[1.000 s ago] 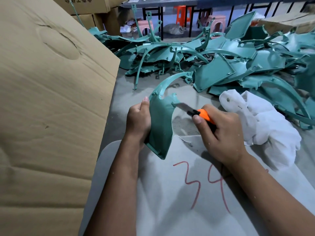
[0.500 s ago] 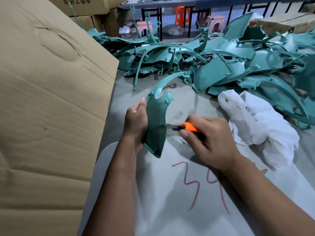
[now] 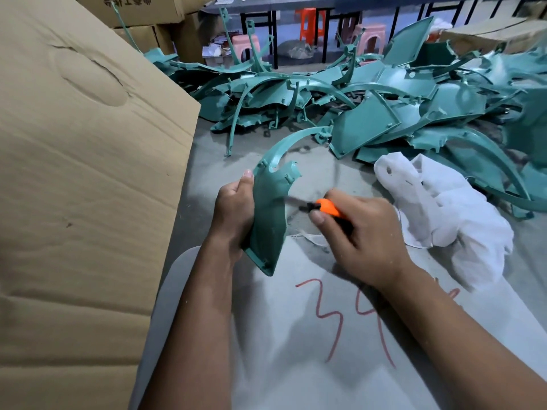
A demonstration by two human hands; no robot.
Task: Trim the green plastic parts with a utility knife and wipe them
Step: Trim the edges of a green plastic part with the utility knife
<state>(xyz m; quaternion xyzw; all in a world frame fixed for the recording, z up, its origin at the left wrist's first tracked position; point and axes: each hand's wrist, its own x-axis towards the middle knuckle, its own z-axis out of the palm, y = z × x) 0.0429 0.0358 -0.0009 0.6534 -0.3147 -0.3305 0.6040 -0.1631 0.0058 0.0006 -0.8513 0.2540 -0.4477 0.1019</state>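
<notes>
Nearest the camera: grey sheet (image 3: 296, 365) marked with red handwritten digits (image 3: 349, 318), lying flat on the grey worktable (image 3: 207, 161).

Above the sheet: left hand (image 3: 233, 214), fingers curled round the left edge of the green plastic part (image 3: 268, 220), thumb extended upward along that edge. Part held roughly upright, lower pointed tip just above the sheet, curved arm at the top arching away to the right.

Just right of the part: right hand (image 3: 364, 235), fingers wrapped round the handle of the utility knife (image 3: 328, 209); index finger laid along the orange body. Blade directed left toward the part's right edge; contact at the edge blurred, cannot be confirmed.

Right of the right hand: crumpled white cloth (image 3: 450, 211), resting on the worktable, touching the nearest pieces of the pile behind it.

At far left, filling the frame from bottom to top: large cardboard box (image 3: 83, 187), side panel dented, standing against the worktable edge.

Further back on the worktable: pile of green parts (image 3: 384, 105), unsorted, overlapping, spread from centre to right edge.

Farthest: stacked cartons (image 3: 142, 13) at upper left with printed characters, dark table frame (image 3: 266, 22), orange stool (image 3: 312, 22) and pink stools (image 3: 370, 37) on the floor beneath it.
</notes>
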